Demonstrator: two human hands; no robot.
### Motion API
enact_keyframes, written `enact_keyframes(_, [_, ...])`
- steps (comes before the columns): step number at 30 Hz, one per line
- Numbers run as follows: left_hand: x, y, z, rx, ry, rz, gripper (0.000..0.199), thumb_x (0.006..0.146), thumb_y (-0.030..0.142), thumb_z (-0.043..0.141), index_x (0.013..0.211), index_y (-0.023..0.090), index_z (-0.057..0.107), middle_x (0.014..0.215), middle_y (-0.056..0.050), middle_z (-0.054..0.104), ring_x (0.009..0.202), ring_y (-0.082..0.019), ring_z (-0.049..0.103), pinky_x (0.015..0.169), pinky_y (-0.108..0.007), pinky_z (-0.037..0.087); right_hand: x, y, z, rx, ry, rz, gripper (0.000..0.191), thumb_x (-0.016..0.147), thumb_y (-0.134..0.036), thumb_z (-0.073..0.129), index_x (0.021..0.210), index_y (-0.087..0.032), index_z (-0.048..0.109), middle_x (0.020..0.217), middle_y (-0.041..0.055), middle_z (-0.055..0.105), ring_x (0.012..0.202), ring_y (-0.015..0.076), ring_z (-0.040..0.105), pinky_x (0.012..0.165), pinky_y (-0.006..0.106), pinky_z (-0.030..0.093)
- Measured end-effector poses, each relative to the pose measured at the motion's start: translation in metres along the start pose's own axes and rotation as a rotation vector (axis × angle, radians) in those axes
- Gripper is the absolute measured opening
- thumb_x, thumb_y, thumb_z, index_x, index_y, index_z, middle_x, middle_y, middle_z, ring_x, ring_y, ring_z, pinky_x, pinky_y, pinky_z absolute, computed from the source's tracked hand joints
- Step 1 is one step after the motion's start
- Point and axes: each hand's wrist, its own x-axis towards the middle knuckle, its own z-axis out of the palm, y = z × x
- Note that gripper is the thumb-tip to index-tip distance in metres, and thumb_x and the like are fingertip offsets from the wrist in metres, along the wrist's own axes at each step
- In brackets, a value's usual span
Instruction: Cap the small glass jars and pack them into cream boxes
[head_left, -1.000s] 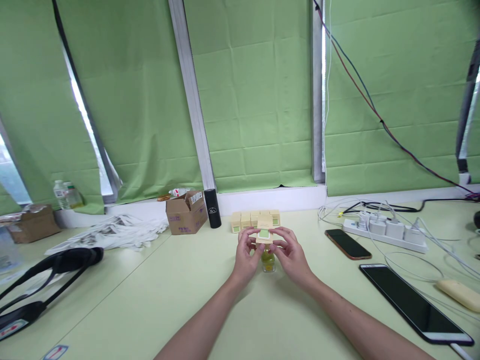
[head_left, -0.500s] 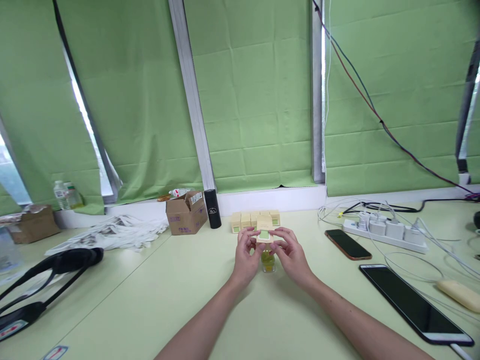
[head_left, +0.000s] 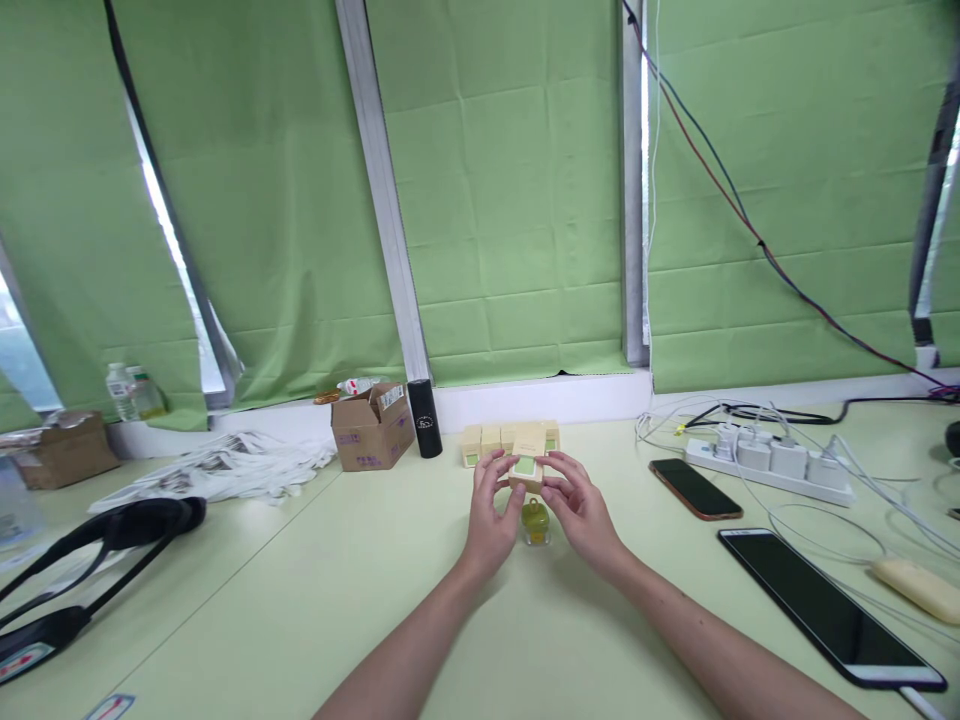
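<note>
A small cream box with a green square on its face is held between the fingers of both my hands. My left hand grips its left side, thumb low and fingers curled at the edge. On the opposite side, my right hand pinches it the same way. Just below the box, a small clear jar with olive-green contents and a loop on top stands on the table, touched by neither hand. Several similar cream boxes stand in a row behind, partly hidden by the held one.
A cardboard box and a black cylinder stand at the back. Two phones, one a large phone, lie to the right near a white power strip with cables. White straps and a black headband lie left.
The cream box has tilted and shifted slightly left in my fingers. More of the jar's top, with its loop, now shows beneath it.
</note>
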Motion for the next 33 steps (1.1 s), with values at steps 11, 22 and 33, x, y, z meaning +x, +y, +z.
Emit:
enact_keyframes(11, [0.000, -0.003, -0.002, 0.260, 0.018, 0.099, 0.039, 0.101, 0.034, 0.052, 0.139, 0.031, 0.059, 0.139, -0.009, 0.056, 0.136, -0.027, 0.042, 0.116, -0.052, 0.036, -0.005, 0.001, -0.005, -0.335, -0.102, -0.092, 0.054, 0.100, -0.047, 0.053, 0.152, -0.036, 0.044, 0.159, 0.0057, 0.043, 0.156, 0.0293, 0.020, 0.123, 0.058, 0.027])
enact_keyframes(22, [0.005, -0.002, -0.003, 0.019, 0.073, -0.089, 0.052, 0.094, 0.045, 0.062, 0.139, 0.024, 0.045, 0.123, -0.010, 0.068, 0.103, -0.022, 0.063, 0.087, -0.036, 0.046, -0.015, -0.013, 0.002, -0.506, -0.271, -0.331, 0.064, 0.101, -0.023, 0.042, 0.160, -0.035, 0.020, 0.160, 0.0054, 0.037, 0.146, 0.0260, 0.035, 0.119, 0.051, 0.037])
enact_keyframes(33, [0.025, -0.049, -0.026, -0.267, 0.198, -0.432, 0.056, 0.060, 0.027, 0.080, 0.112, 0.015, 0.063, 0.118, -0.013, 0.071, 0.100, -0.026, 0.068, 0.086, -0.036, 0.053, -0.009, 0.005, -0.004, -0.826, -0.202, -0.118, 0.054, 0.079, -0.007, 0.059, 0.130, -0.027, 0.060, 0.129, 0.0094, 0.066, 0.125, 0.0315, 0.055, 0.101, 0.049, 0.049])
